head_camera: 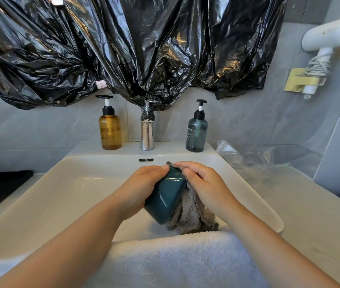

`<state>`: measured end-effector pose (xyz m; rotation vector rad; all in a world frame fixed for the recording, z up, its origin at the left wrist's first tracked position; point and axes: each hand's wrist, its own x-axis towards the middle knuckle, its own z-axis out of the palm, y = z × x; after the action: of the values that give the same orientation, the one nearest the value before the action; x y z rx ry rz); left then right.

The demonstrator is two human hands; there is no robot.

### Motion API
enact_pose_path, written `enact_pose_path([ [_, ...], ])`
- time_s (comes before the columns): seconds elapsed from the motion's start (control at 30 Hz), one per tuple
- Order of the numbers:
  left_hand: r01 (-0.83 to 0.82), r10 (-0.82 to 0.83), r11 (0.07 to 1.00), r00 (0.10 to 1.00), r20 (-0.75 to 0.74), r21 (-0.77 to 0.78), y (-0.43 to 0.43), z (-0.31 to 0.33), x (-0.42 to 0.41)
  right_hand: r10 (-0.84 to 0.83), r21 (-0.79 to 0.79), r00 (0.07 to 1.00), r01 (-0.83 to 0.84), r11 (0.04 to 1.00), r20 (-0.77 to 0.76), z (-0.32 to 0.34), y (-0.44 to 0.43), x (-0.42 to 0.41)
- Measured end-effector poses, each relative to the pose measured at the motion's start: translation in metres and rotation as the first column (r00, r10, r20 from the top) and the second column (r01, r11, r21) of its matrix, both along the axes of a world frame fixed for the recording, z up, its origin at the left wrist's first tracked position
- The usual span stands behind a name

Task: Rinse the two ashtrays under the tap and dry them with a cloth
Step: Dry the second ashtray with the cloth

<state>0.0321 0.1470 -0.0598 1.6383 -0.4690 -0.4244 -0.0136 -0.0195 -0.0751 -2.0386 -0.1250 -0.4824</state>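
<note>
Single wide-angle head view. Looks forward and down from above and behind the grip. Sits very near it: left hand (144, 183) on ashtray (166, 196) and right hand (202, 181) on cloth (189, 215), mid-frame. Takes in tap (147, 132) straight beyond the grip, towel (175, 256) just short of it.

- The left hand (144, 183) grips a dark teal ashtray (166, 197), tilted on edge above the white sink (61, 183).
- The right hand (203, 183) presses a grey cloth (192, 215) against the ashtray's far side (the cloth hangs down beneath it).
- A white towel (175, 256) lies over the sink's near rim.
- Behind stand a chrome tap (147, 134), an amber pump bottle (110, 129) and a blue-grey pump bottle (196, 133).
- Black plastic sheeting (123, 48) hangs above; a white hairdryer (329, 36) sits on the right wall.
</note>
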Motion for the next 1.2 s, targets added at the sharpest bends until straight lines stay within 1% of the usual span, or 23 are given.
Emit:
enact_pose_path([
  [0.07, -0.027, 0.026, 0.999, 0.999, 0.038, 0.023, 0.001, -0.001, 0.002, 0.014, -0.036, 1.000, -0.013, 0.999, 0.026, 0.000, 0.001, 0.000],
  [0.17, 0.001, -0.014, 0.996, 0.990, 0.137, 0.092, 0.003, -0.002, 0.001, 0.038, -0.149, 0.998, -0.029, 0.988, 0.056, 0.002, 0.001, -0.004],
  [0.27, 0.037, -0.057, 0.993, 0.982, 0.180, 0.115, 0.002, -0.001, -0.002, 0.058, -0.174, 0.996, -0.046, 0.984, 0.068, 0.002, -0.002, -0.005],
  [0.33, 0.047, -0.078, 0.988, 0.974, 0.214, 0.145, 0.001, 0.001, -0.005, 0.052, -0.188, 0.998, -0.045, 0.981, 0.035, 0.001, -0.002, -0.002],
  [0.37, 0.049, -0.083, 0.987, 0.970, 0.229, 0.151, 0.001, 0.001, -0.006, 0.041, -0.157, 0.999, -0.039, 0.987, 0.010, 0.001, -0.003, 0.000],
  [0.47, 0.044, -0.077, 0.989, 0.968, 0.241, 0.140, 0.002, 0.001, -0.008, -0.020, 0.042, 0.999, 0.022, 0.999, -0.045, 0.002, -0.005, 0.005],
  [0.53, 0.055, -0.089, 0.989, 0.966, 0.243, 0.140, 0.003, 0.001, -0.007, -0.046, 0.108, 0.997, 0.052, 0.993, -0.058, 0.003, -0.006, 0.004],
  [0.6, 0.073, -0.106, 0.986, 0.970, 0.220, 0.150, 0.002, 0.002, -0.006, -0.052, 0.118, 0.998, 0.056, 0.991, -0.041, 0.004, -0.005, 0.001],
  [0.67, 0.096, -0.115, 0.988, 0.981, 0.153, 0.122, 0.001, 0.002, -0.006, -0.036, 0.122, 0.999, 0.040, 0.992, -0.035, 0.004, -0.004, -0.001],
  [0.73, 0.100, -0.100, 0.995, 0.995, 0.031, -0.001, -0.002, 0.005, -0.007, -0.010, 0.135, 0.999, 0.016, 0.991, -0.044, 0.004, -0.003, -0.001],
  [0.77, 0.076, -0.077, 0.996, 0.997, -0.013, -0.052, -0.003, 0.006, -0.008, 0.000, 0.137, 0.999, 0.006, 0.991, -0.049, 0.004, -0.002, -0.001],
  [0.8, 0.038, -0.040, 0.997, 0.999, -0.030, -0.071, -0.004, 0.006, -0.008, 0.010, 0.132, 0.999, -0.003, 0.991, -0.049, 0.004, 0.000, 0.000],
  [0.9, -0.064, 0.063, 0.998, 0.998, -0.008, -0.013, -0.005, 0.004, -0.003, 0.037, 0.085, 0.999, -0.034, 0.996, -0.032, 0.002, 0.002, 0.002],
  [1.0, -0.111, 0.111, 0.993, 0.994, 0.007, 0.045, -0.003, 0.003, -0.001, 0.033, 0.054, 0.999, -0.032, 0.998, -0.014, 0.001, 0.003, 0.002],
  [1.07, -0.096, 0.094, 0.994, 0.995, 0.040, 0.051, -0.001, 0.004, -0.002, 0.024, 0.064, 1.000, -0.023, 0.998, -0.011, 0.002, 0.002, 0.002],
  [1.2, 0.042, -0.040, 0.999, 0.993, 0.115, -0.017, 0.002, 0.004, -0.005, -0.018, 0.198, 0.996, 0.035, 0.980, -0.086, 0.006, 0.000, 0.003],
])
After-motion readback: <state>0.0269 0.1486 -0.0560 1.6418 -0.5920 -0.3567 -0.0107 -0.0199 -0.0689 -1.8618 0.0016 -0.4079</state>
